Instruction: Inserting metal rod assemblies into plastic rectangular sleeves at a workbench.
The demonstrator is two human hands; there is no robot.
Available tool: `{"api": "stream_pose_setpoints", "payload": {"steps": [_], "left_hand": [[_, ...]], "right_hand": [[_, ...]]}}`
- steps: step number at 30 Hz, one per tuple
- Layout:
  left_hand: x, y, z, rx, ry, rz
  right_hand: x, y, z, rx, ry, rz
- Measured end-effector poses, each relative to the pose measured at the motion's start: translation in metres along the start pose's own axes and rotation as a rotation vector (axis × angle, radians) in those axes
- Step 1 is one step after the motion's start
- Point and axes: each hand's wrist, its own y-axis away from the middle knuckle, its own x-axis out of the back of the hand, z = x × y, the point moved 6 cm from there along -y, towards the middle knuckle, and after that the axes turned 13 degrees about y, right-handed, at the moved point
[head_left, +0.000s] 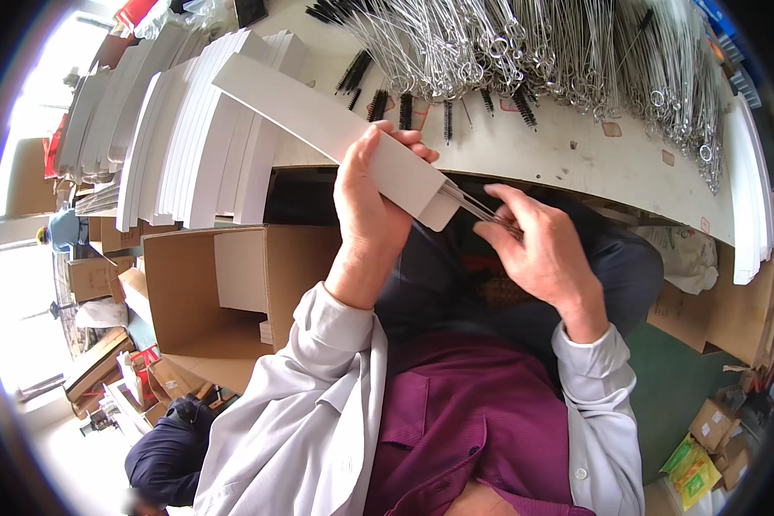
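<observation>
A long, narrow white box (318, 129) lies tilted across my left hand (372, 193), whose fingers and thumb wrap round it. Its near right end is open, with a flap hanging down. Thin metal wire stems (481, 206) stick out of that end. My right hand (537, 245) pinches these stems between thumb and fingers. Whatever is on the stems inside the box is hidden. Beyond my hands, a big heap of wire-handled brushes (516, 52) with looped ends covers the far part of the table, and several black bristle heads (406, 112) point toward me.
Stacks of flat white boxes (180, 129) stand at the table's (593, 159) left. Below them is an open cardboard carton (206, 297) with white boxes inside. More white boxes (748, 189) lie at the right edge. A person in dark clothes (172, 451) is at lower left.
</observation>
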Motion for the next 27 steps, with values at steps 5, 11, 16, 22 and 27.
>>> {"api": "stream_pose_setpoints", "payload": {"steps": [5,11,16,22,27], "left_hand": [[-0.002,-0.004,0.005,-0.027,0.006,0.009],[-0.007,0.015,-0.041,0.074,-0.065,-0.074],[-0.007,0.032,-0.065,0.116,-0.200,-0.114],[-0.011,0.059,-0.060,0.356,-0.463,-0.235],[-0.039,0.100,-0.012,-0.081,-1.451,-0.830]], "right_hand": [[0.011,0.023,0.030,-0.113,-0.018,-0.110],[0.004,0.019,0.005,0.017,0.030,0.245],[-0.003,0.009,-0.003,0.036,0.123,0.212],[0.012,0.016,0.012,0.122,0.169,0.238],[0.024,0.027,0.025,0.158,0.267,0.224]]}}
